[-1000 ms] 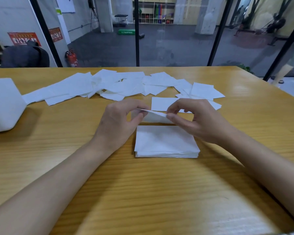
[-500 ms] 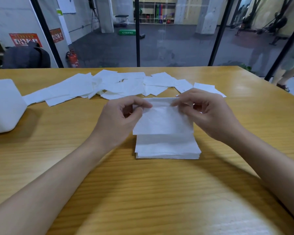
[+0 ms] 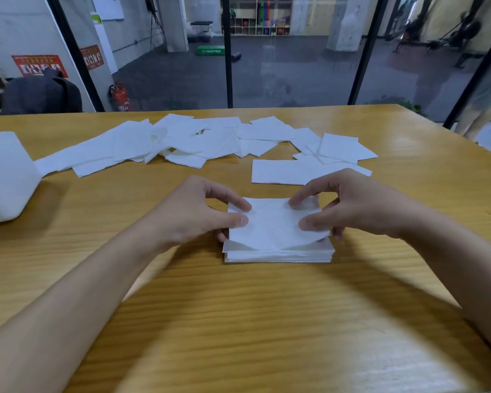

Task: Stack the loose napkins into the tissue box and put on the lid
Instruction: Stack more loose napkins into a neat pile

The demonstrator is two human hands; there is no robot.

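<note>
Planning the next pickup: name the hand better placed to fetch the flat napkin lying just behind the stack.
Right. The right hand sits directly in front of that napkin, nearly touching its near edge, while the left hand is off to its side by the stack.

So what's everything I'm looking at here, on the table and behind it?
Napkin stack: one, white, table centre.
Top napkin: one, white, on the stack, held by both hands.
Loose napkins: many, white, spread across the far side.
White box: one, left edge, partly cut off.
Table: one, yellowish wood.
Fire extinguisher: one, red, on the floor beyond the table.
Left hand: one, at the napkin's left edge.
Right hand: one, at its right edge.
</note>
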